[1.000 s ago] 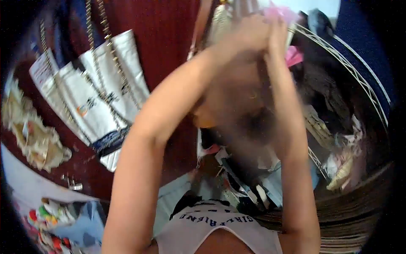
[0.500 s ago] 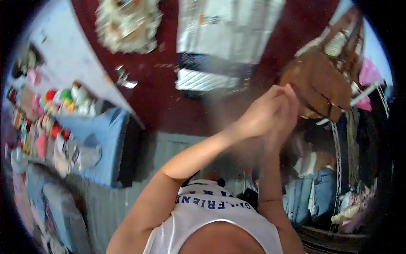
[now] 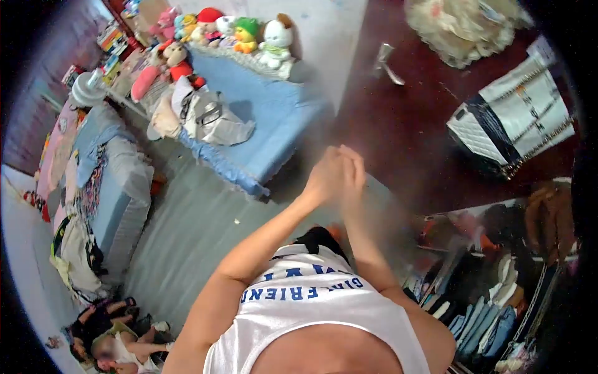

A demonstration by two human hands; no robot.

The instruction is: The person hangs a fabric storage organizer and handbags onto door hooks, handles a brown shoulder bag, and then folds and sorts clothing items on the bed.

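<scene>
My left hand (image 3: 325,177) and my right hand (image 3: 354,172) are brought together in front of my chest, palms and fingers pressed against each other. Anything between them is hidden. Both hands are closed and lie in front of the grey floor (image 3: 205,218) and the corner of a bed with a blue cover (image 3: 274,134). On that bed lies a crumpled whitish bag (image 3: 221,121).
Plush toys (image 3: 246,36) line the bed's far side. A dark red door (image 3: 398,118) has a metal handle (image 3: 389,65) and a hanging white quilted bag (image 3: 483,128). Clothes (image 3: 483,324) hang lower right. Another bed (image 3: 121,199) stands left; people (image 3: 124,346) are lower left.
The view has swung left, bringing more of the beds and floor into sight. My joined hands have moved away from the brown bag and now show before the blue bed's corner.
</scene>
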